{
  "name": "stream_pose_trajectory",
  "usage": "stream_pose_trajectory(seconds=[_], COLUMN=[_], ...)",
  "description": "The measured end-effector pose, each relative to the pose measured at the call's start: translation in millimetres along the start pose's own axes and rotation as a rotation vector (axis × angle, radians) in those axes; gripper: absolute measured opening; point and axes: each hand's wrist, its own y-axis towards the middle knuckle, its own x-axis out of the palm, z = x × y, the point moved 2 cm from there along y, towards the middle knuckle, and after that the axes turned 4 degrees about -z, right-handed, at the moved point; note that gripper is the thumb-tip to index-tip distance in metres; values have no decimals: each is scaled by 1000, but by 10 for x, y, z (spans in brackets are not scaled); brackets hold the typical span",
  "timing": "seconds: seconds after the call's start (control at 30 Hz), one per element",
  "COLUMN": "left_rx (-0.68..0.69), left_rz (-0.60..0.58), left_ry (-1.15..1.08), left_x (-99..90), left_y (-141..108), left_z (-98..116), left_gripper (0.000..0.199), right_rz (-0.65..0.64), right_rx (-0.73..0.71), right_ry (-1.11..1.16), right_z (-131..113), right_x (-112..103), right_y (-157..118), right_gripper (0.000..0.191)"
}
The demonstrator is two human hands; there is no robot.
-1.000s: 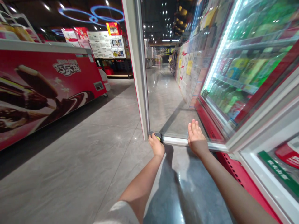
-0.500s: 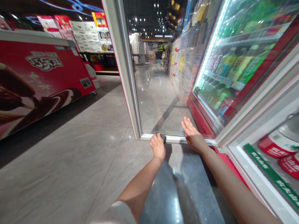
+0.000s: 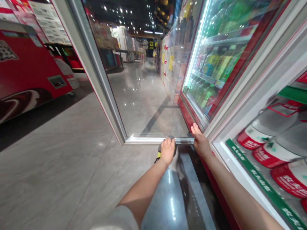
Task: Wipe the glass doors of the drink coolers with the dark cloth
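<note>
Low in front of me, my left hand [image 3: 168, 150] is closed around a small black-and-yellow object [image 3: 159, 154], shaped much like a tape measure; my fingers cover most of it. It is at the bottom rail of the open glass door [image 3: 144, 99], and I cannot tell if it touches the rail. My right hand [image 3: 200, 140] holds nothing, its fingers stretched out beside the door's lower hinge-side corner. Right of that hand is the white-framed fridge [image 3: 222, 151], with large red-labelled water bottles [image 3: 270, 150] behind a green shelf strip [image 3: 254, 175].
A red chest freezer [image 3: 28, 70] on wheels stands at the left. Grey tiles [image 3: 55, 163] cover the floor. Through the door glass appear another lit drinks fridge [image 3: 216, 68] and stacked cartons [image 3: 176, 76]. A shiny grey surface [image 3: 165, 198] lies below my hands.
My view has shifted right, bringing more of the bottle shelf in. My left hand has moved right along the bottom rail with the object; my right hand is closer to the hinge corner.
</note>
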Motion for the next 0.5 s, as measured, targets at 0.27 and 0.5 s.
stream_pose_trajectory(seconds=[0.27, 0.5], left_rx=[183, 114], left_rz=[-68, -23], left_ry=[-3, -21], left_x=[-35, -87], left_y=[63, -62], left_z=[-5, -284], left_gripper=[46, 55], right_rz=[-73, -81], right_rx=[-5, 34], right_ry=[-61, 51], right_z=[43, 8], right_x=[41, 29], right_y=[23, 32], right_gripper=[94, 100])
